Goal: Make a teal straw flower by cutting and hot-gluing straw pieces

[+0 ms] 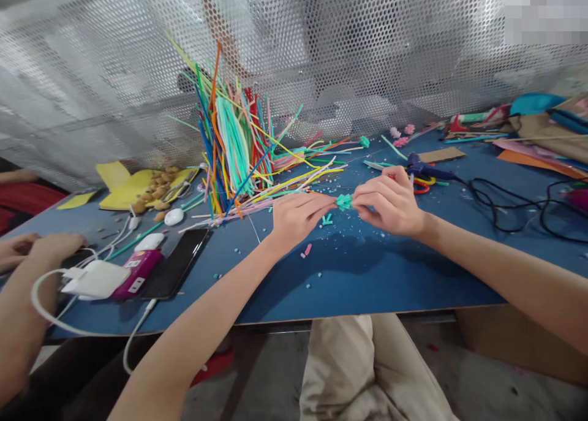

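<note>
My left hand [296, 216] and my right hand [390, 203] meet over the blue table [367, 274], both pinched on a small teal pipe-cleaner piece [343, 201] held between them just above the tabletop. Small teal and pink offcuts [307, 249] lie scattered under and in front of my hands. A big heap of coloured pipe cleaners [234, 145] leans against the perforated metal screen just behind my left hand.
A glue gun [425, 170] with black cable [505, 206] and scissors lie behind my right hand. A phone [177, 265], pink power bank [138, 271] and white charger [96, 280] sit at left, near another person's hands [41, 246]. Yellow paper with nuts [151, 191] lies at the back left; paper scraps at far right.
</note>
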`<state>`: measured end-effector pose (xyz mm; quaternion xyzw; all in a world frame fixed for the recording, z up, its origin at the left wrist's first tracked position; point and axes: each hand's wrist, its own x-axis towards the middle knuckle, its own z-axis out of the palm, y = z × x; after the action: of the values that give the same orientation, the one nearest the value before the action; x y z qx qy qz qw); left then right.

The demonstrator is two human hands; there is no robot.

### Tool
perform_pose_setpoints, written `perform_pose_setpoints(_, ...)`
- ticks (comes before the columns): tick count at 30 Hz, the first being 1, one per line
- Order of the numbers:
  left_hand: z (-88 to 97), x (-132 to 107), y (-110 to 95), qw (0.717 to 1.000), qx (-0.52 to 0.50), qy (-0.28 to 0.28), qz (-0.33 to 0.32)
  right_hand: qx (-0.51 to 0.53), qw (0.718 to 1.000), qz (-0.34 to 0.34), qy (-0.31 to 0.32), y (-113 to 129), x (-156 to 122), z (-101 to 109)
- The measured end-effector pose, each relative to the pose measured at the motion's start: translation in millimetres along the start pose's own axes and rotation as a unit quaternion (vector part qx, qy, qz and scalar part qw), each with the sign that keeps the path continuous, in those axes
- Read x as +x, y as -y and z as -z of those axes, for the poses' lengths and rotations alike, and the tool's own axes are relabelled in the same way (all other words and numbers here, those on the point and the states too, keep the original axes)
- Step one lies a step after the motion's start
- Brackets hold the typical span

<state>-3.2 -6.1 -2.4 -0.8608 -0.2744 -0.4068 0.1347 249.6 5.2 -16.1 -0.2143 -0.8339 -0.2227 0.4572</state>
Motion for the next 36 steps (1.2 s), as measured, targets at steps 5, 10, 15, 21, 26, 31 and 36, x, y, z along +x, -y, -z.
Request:
perform_pose_setpoints(5, -0.5, -1.1, 0.2, 1.000, -0.001, 0.004, 0.001, 0.003, 1.000, -0.027, 0.016, 5.7, 3.6, 2.0)
perform_pose_setpoints(10, -0.4, -0.4, 1.5, 1.000, -0.012, -0.006, -0.013, -0.027, 1.000, -0.011, -0.001, 8.6, 4.9, 2.7)
perform_pose_setpoints(15, -2.1, -1.7, 2.8, 1.000, -0.005, -0.015, -0.011, -0.028, 1.000, -0.013, 0.002, 7.8, 1.9, 1.8)
perform_pose_setpoints(21, -2.9, -4.0, 3.6, 1.000, -0.013, 0.001, 0.000, -0.043, 0.999, -0.012, -0.012, 9.0, 2.9, 1.4)
perform_pose_setpoints(26, -1.8, -2.4, 2.0, 1.000, -0.011, 0.005, 0.011, -0.043, 0.999, -0.003, -0.014, 8.8, 5.5, 2.2)
perform_pose_setpoints(31, -1.7, -0.3, 1.3, 1.000, -0.007, -0.008, 0.005, -0.035, 0.999, -0.006, -0.010, 7.4, 4.9, 2.4)
perform_pose_setpoints(36, -3.5, -2.2, 3.8, 1.000, 0.006, 0.011, 0.017, 0.000, 1.000, -0.013, -0.007, -0.3, 3.1, 4.6)
